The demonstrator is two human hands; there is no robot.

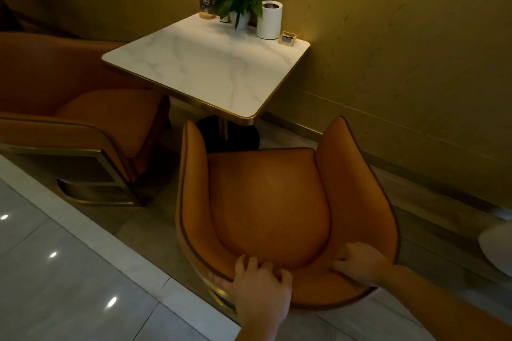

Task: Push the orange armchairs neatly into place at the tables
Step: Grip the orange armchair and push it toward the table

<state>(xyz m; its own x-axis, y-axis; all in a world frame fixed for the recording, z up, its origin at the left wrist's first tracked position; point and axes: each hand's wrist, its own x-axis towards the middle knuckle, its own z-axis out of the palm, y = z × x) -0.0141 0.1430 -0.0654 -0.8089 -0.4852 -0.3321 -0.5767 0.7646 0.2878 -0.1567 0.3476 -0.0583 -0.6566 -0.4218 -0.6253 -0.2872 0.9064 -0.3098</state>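
Because you stand behind the armchair (266, 202), the coming push turns on one line: from your fingers (249, 263) on its backrest, across the seat, and out through its open front toward the surface (205, 69).

Your left hand (260, 282) grips the backrest rim left of its middle, fingers curled over the top and thumb down the outside. Your right hand (357, 260) grips the same rim further right, fingers hooked over onto the inner side. Both hands are equally close to the chair, one on each side of its centre, so neither leads.

The armchair stands on the floor directly ahead of you with its front facing away. Its two arm tips reach up on either side of the near corner of the surface. The whole seat shows, so I judge it not yet tucked under.

Its centre line seems to aim at that corner rather than squarely at an edge, and the wall (401, 63) is close on its right. You will probably need to swing the back round as you push forward. A second armchair (83, 108) sits to the left, drawn close against the surface.
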